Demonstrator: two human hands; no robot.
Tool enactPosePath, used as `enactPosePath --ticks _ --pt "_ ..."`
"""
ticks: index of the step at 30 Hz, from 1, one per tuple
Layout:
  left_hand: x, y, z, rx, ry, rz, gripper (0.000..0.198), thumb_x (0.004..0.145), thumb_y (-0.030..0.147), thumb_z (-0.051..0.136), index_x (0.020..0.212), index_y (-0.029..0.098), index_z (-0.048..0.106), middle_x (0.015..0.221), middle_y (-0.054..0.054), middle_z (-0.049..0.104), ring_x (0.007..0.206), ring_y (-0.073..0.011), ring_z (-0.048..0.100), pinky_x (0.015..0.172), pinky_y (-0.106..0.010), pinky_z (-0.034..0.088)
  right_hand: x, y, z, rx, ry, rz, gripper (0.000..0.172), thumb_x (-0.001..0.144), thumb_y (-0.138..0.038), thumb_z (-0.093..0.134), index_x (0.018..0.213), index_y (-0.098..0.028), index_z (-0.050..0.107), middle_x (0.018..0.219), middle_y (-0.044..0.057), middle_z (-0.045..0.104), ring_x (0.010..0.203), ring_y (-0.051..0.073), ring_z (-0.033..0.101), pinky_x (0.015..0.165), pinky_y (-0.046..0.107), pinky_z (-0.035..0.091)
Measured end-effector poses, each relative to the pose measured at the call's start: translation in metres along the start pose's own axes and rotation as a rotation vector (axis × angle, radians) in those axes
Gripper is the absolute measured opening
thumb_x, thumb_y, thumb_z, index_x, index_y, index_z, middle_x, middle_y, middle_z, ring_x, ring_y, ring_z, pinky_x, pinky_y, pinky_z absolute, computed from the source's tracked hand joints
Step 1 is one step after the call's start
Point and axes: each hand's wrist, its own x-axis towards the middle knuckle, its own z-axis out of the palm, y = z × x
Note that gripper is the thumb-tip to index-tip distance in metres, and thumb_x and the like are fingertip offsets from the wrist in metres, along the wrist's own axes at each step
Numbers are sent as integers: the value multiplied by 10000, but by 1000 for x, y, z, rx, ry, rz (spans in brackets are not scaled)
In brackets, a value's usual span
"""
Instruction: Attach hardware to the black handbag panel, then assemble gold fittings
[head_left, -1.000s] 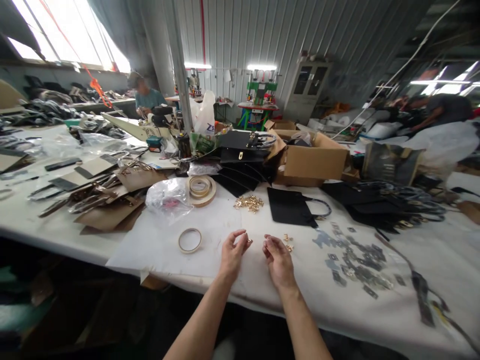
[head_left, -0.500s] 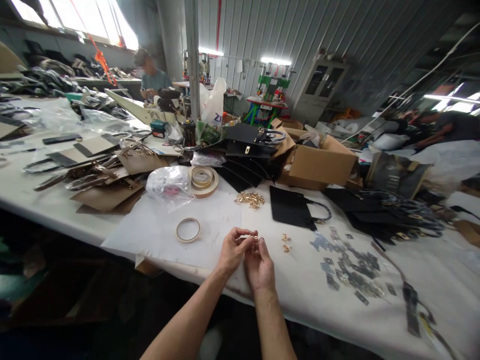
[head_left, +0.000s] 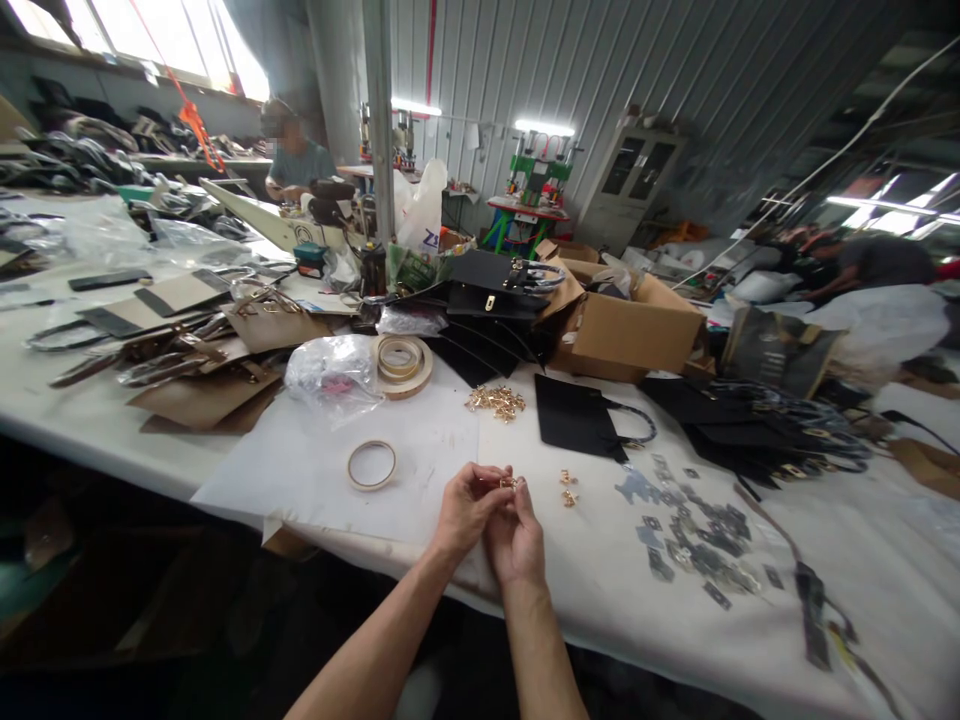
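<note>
My left hand (head_left: 463, 508) and my right hand (head_left: 519, 537) meet above the table's front edge. Between their fingertips is a small gold metal fitting (head_left: 508, 483), partly covered by the fingers. Both hands are closed on it. Just right of them, a few similar gold fittings (head_left: 568, 489) lie on the white cloth. Farther back sits a heap of gold fittings (head_left: 496, 403). A black bag panel with a handle (head_left: 574, 415) lies behind and to the right. Thin metal plates (head_left: 697, 530) are scattered on the right.
Left of my hands lies a roll of tape (head_left: 372, 466), with larger tape rolls (head_left: 403, 366) behind it. Brown bag pieces (head_left: 202, 390) pile at the left. Cardboard boxes (head_left: 630, 330) stand at the back. A cable-like tool (head_left: 811, 610) rests at right. A co-worker (head_left: 300, 160) sits far left.
The view has shifted slightly. My hands stay together with the gold fitting between the fingertips, and the fingers have moved a little around it.
</note>
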Motion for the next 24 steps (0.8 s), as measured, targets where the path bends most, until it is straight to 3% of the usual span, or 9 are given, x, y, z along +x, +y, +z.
enactPosePath --ticks 9,13,16,20,24 --pt "-2 -3 -2 76 -30 44 322 697 240 900 819 172 610 1018 -83 769 1077 -254 729 1012 -422 552 -1 -9 7 55 30 88 220 826 -241 790 1034 -190 742 1011 26 769 1039 133 712 983 234 578" --pt "-1 -3 -1 105 -11 45 316 685 252 909 803 171 628 992 -77 778 1011 -236 747 990 -402 563 0 -11 7 47 61 85 163 799 -188 792 953 -220 750 1011 25 771 1022 138 715 934 234 595" --pt "1 -3 -4 126 30 14 316 685 274 914 839 167 660 954 -70 785 945 -212 755 915 -351 586 1 -15 6 -36 77 64 202 803 -244 803 1000 -247 757 1090 32 768 1052 178 712 921 310 610" --pt "5 -4 -8 151 61 -36 347 704 319 911 907 158 681 968 -79 792 894 -193 756 860 -321 595 1 -29 0 -267 119 -104 332 818 -415 812 1114 -276 756 1240 30 731 1075 191 689 916 331 590" --pt "6 -6 -9 147 69 -64 370 703 335 917 916 157 670 972 -81 794 877 -180 754 833 -299 595 1 -41 -10 -559 142 -252 354 773 -458 849 1061 -260 790 1157 41 753 981 173 673 893 305 552"
